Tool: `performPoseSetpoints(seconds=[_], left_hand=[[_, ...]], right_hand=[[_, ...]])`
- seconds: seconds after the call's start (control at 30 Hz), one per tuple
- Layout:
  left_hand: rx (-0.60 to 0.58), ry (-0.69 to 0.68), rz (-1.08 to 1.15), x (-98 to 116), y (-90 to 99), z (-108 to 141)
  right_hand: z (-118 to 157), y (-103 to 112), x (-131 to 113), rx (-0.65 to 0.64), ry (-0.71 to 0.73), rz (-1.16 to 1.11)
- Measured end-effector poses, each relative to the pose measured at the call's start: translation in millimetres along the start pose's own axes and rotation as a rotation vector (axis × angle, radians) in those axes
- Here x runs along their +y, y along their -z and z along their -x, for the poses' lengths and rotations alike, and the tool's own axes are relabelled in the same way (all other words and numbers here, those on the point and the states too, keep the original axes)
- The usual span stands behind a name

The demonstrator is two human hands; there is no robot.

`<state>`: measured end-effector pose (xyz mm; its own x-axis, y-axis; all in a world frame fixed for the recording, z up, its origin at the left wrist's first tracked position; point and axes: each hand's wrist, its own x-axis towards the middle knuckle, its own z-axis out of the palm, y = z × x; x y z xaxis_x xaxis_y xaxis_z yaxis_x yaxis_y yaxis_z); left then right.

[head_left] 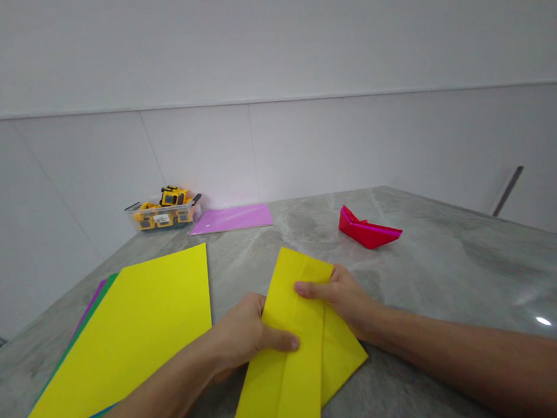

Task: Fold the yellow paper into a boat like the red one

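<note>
Both hands hold one folded yellow paper (293,377) above the near middle of the grey table. My left hand (253,331) grips its left edge, thumb flat on top and the fingers hidden behind. At the upper right edge, my right hand (342,294) pinches the paper with the thumb on top; its other fingers are mostly behind. The paper shows lengthwise creases, and a pointed flap sticks out on the lower right side.
Yellow sheets (156,317) lie over green, blue and purple ones at the left. A red paper boat (369,232) stands at the back right. Behind are a pink pack (233,219) and a clear box (165,217) of yellow toy vehicles.
</note>
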<state>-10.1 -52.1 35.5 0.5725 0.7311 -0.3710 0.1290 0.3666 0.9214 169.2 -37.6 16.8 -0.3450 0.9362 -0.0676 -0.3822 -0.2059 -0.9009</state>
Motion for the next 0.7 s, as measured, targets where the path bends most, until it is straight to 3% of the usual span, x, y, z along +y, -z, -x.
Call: performPoseSetpoints(seconds=[0.17,0.33,0.57,0.63,0.7], left_hand=[[-0.050,-0.010,0.005,0,2.7,0],[-0.025,0.028,-0.042,-1,5.8,-2],[0.115,0.001,-0.119,6,13.6,-3],[0.154,-0.058,-0.091,9,17.9,-4],[0.230,-0.200,0.028,10,22.8,-8]], right_hand=[[-3,1,-4,0.053,0.030,0.006],[-13,14,-17,0.149,0.076,-0.002],[-28,28,-32,0.323,0.109,-0.027],[-33,31,-33,0.368,0.109,-0.050],[-37,34,-32,0.419,0.126,-0.120]])
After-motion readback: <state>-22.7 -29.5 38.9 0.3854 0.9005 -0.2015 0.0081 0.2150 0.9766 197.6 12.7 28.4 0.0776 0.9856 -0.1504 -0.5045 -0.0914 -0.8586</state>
